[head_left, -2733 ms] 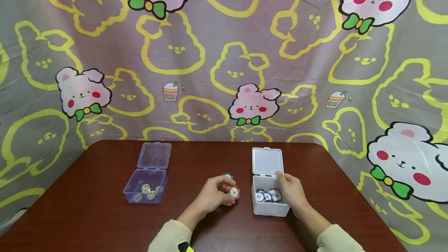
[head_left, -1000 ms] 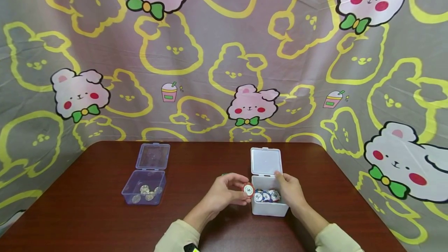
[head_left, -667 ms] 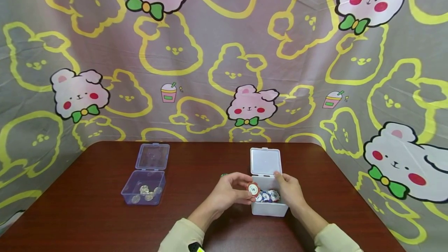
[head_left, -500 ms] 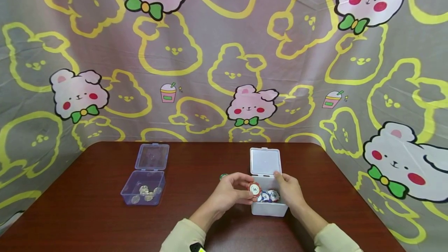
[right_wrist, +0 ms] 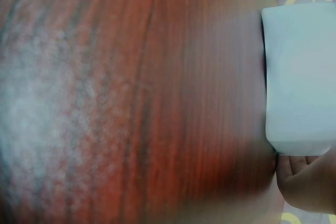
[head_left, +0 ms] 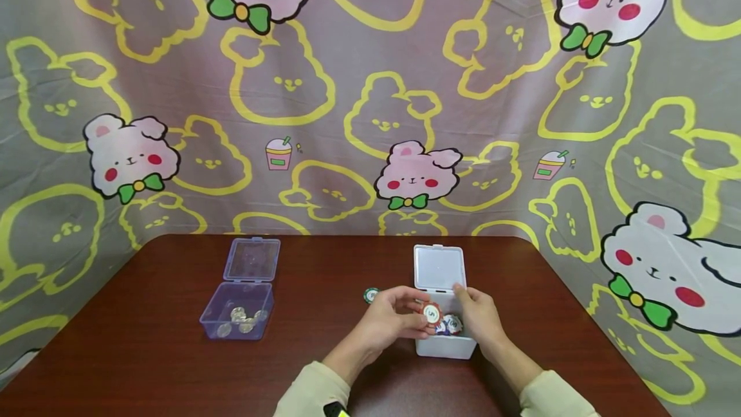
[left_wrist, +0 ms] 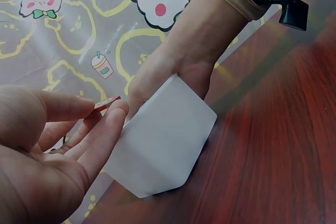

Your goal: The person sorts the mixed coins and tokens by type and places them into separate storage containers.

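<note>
My left hand [head_left: 386,319] pinches a red-rimmed poker chip [head_left: 431,315] between thumb and fingers, over the mouth of an open white plastic box [head_left: 446,347]. Several blue-and-white poker chips [head_left: 453,324] lie inside the box, partly covered by that hand. In the left wrist view the red chip [left_wrist: 107,103] appears edge-on at the fingertips, beside the box [left_wrist: 163,140]. My right hand [head_left: 485,322] grips the box's right side, thumb up near the lid. Most of its fingers are hidden there; part of the hand [right_wrist: 311,182] shows in the right wrist view.
A green-rimmed poker chip [head_left: 370,295] lies on the dark wooden table [head_left: 324,262] behind my left hand. On the left stands an open translucent purple box [head_left: 215,309] with several silvery coins [head_left: 238,314]. A patterned cloth [head_left: 330,108] hangs behind the table.
My left hand has carried the red chip rightward from the table to over the white box. The green chip behind it shows more fully. My right hand has stayed on the box.
</note>
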A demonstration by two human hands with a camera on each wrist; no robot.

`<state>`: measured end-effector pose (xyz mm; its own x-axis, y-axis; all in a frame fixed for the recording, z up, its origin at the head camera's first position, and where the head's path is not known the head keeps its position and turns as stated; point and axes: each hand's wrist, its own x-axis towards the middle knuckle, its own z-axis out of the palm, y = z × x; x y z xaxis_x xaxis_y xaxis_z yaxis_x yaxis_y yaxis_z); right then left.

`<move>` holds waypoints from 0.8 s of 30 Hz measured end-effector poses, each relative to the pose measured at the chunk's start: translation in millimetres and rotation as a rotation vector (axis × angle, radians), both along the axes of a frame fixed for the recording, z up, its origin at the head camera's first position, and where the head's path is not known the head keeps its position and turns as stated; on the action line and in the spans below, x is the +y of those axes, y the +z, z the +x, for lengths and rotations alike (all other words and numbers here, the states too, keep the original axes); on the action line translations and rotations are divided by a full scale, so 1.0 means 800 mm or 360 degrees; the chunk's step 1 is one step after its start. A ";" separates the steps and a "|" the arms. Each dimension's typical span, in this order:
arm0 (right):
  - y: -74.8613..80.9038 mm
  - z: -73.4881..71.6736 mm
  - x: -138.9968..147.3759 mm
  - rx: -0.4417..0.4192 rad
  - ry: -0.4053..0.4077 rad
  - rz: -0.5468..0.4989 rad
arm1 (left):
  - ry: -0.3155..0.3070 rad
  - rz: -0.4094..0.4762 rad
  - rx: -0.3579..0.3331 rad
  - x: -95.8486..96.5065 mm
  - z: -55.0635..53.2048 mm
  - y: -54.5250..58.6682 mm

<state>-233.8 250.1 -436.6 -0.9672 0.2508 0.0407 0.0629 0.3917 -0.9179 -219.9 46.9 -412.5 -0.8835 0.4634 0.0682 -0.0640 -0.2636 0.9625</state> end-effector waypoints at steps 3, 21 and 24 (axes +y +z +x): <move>0.000 0.000 0.000 0.0002 0.0003 0.0000 | -0.0013 -0.0005 0.0019 0.002 0.001 0.001; -0.002 -0.001 0.001 -0.0006 0.0016 -0.0025 | 0.0041 -0.0046 -0.0007 -0.021 -0.004 -0.017; -0.003 -0.002 0.001 -0.0008 0.0015 -0.0023 | 0.0047 -0.0056 0.0004 -0.029 -0.006 -0.022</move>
<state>-235.1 251.3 -438.6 -0.9697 0.2424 0.0320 0.0642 0.3788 -0.9233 -225.0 24.0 -430.5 -0.8966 0.4395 0.0548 -0.0541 -0.2314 0.9713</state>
